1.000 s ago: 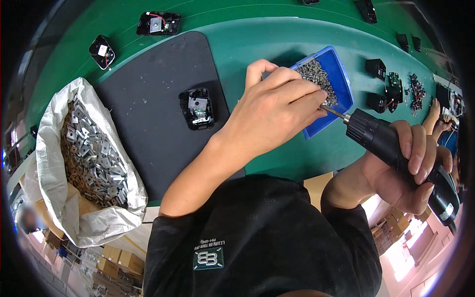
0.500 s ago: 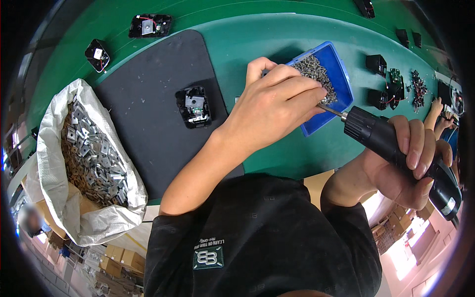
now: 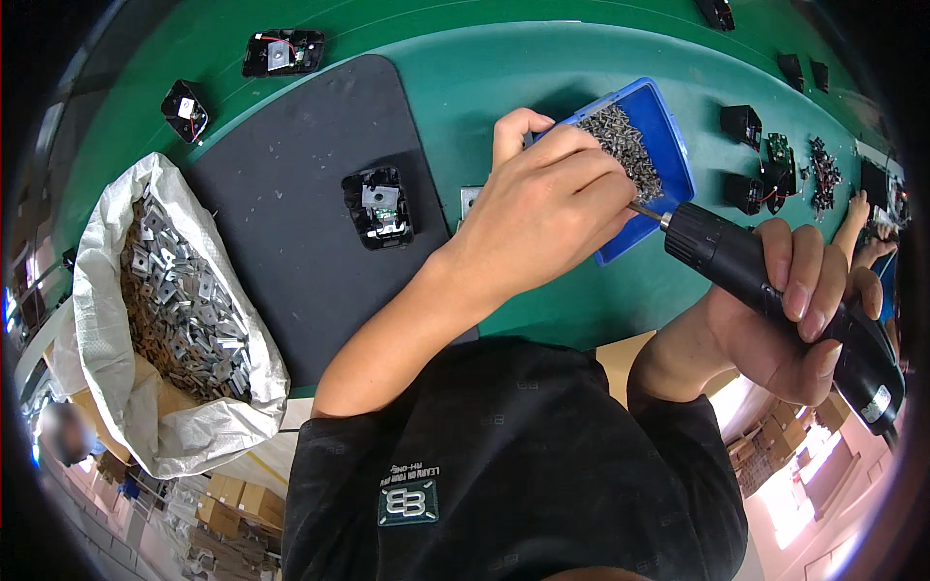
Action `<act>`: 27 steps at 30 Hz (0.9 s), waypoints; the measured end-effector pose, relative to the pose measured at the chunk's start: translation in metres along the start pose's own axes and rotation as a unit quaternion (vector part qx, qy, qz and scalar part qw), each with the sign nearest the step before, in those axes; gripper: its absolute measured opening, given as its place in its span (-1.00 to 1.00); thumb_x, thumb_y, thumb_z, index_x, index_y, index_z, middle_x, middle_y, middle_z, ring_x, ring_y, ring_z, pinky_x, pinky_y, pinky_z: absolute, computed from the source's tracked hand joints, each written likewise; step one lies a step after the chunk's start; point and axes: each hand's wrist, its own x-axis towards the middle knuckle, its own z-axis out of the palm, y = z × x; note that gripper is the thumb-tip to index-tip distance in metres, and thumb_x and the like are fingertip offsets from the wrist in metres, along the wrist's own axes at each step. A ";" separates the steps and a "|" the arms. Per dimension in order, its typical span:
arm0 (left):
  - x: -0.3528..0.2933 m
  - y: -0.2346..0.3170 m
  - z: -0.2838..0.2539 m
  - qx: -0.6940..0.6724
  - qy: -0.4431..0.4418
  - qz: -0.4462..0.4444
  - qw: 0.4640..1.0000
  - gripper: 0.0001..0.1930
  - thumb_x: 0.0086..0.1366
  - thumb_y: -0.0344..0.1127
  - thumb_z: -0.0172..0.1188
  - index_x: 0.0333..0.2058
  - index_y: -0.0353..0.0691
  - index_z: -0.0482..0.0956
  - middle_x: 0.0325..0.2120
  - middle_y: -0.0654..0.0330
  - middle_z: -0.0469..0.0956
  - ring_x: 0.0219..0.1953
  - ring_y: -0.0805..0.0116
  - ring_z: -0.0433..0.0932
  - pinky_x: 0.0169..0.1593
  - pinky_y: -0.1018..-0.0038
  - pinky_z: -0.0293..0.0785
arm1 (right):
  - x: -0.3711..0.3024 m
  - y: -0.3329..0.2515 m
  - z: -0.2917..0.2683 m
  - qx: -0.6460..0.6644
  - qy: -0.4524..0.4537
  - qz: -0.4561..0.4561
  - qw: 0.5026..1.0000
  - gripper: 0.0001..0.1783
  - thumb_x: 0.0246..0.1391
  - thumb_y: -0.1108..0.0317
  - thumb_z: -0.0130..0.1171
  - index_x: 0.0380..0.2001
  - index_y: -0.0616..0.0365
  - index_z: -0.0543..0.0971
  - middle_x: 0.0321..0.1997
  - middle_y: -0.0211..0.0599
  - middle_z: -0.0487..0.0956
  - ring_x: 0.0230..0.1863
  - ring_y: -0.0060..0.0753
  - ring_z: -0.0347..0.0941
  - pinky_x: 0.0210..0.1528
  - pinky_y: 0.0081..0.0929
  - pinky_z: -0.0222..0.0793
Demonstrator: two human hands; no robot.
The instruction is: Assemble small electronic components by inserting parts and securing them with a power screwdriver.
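My right hand (image 3: 790, 300) is wrapped round a black electric screwdriver (image 3: 722, 250), its bit pointing left. Over the near left side of the blue bin (image 3: 670, 145) is my left hand (image 3: 557, 198), fingers bent and closed at the bit's tip. Whatever they pinch there is hidden behind the knuckles. Small metal screws (image 3: 625, 145) fill much of the bin. To the left, a black plastic housing (image 3: 379, 208) lies on the dark mat (image 3: 291, 213), with a metal plate and a small green board inside. A metal plate (image 3: 469, 198) shows partly beside my left wrist.
A white sack (image 3: 97, 320) of metal plates (image 3: 194, 300) stands at the left. Other black housings (image 3: 283, 53) lie on the green surface at the far left. Black parts (image 3: 741, 126) and a pile of small pieces (image 3: 823, 179) lie right, near another person's arm (image 3: 852, 223).
Both hands stay close together at the bin. The screwdriver and its bit have shifted slightly left, and my left hand has moved a little right. The far-left housings have slid slightly left.
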 end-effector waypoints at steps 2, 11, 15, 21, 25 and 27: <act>0.000 0.001 0.001 0.000 -0.002 -0.009 1.000 -0.79 -0.11 -0.32 0.39 -0.45 -0.07 0.57 -0.41 0.41 0.57 -0.22 0.41 0.50 -0.01 0.33 0.12 | 0.000 0.000 0.000 -0.007 -0.004 -0.001 1.000 -0.58 -0.25 0.33 0.24 -0.19 -0.08 0.48 -0.54 -0.62 0.45 -0.43 -0.64 0.35 -0.24 -0.63 0.18; -0.003 -0.001 0.001 0.009 -0.004 -0.016 1.000 -0.78 -0.09 -0.26 0.41 -0.42 -0.06 0.61 -0.38 0.44 0.60 -0.21 0.44 0.51 0.02 0.32 0.11 | 0.000 -0.006 -0.005 -0.027 -0.004 -0.009 1.000 -0.58 -0.26 0.33 0.26 -0.20 -0.08 0.47 -0.55 -0.63 0.44 -0.44 -0.64 0.35 -0.24 -0.63 0.19; -0.003 -0.002 0.002 0.008 0.005 -0.005 1.000 -0.74 -0.07 -0.28 0.40 -0.33 -0.06 0.65 -0.31 0.45 0.62 -0.20 0.47 0.50 0.01 0.32 0.11 | 0.000 -0.006 -0.005 -0.009 0.003 -0.014 1.000 -0.58 -0.27 0.34 0.27 -0.21 -0.09 0.48 -0.55 -0.63 0.45 -0.44 -0.65 0.36 -0.24 -0.64 0.19; -0.005 -0.003 0.005 0.001 0.024 0.001 1.000 -0.72 -0.08 -0.30 0.41 -0.30 -0.05 0.67 -0.31 0.46 0.63 -0.20 0.48 0.50 0.01 0.32 0.10 | 0.000 -0.006 -0.005 0.002 0.000 -0.010 1.000 -0.61 -0.26 0.33 0.26 -0.23 -0.10 0.51 -0.55 -0.64 0.45 -0.43 -0.66 0.37 -0.22 -0.66 0.21; -0.004 -0.005 0.002 -0.017 0.021 0.014 1.000 -0.73 -0.08 -0.32 0.41 -0.31 -0.04 0.67 -0.34 0.45 0.64 -0.18 0.49 0.51 0.04 0.32 0.08 | 0.001 -0.005 -0.005 0.017 -0.005 -0.009 1.000 -0.61 -0.25 0.34 0.25 -0.22 -0.09 0.51 -0.55 -0.64 0.45 -0.42 -0.67 0.38 -0.22 -0.67 0.22; -0.003 -0.005 0.001 -0.023 0.015 0.010 1.000 -0.73 -0.08 -0.32 0.41 -0.31 -0.04 0.68 -0.35 0.44 0.64 -0.17 0.49 0.52 0.05 0.32 0.07 | 0.001 -0.005 -0.004 0.017 -0.010 -0.005 1.000 -0.61 -0.25 0.33 0.25 -0.22 -0.09 0.51 -0.55 -0.64 0.45 -0.42 -0.67 0.37 -0.22 -0.67 0.22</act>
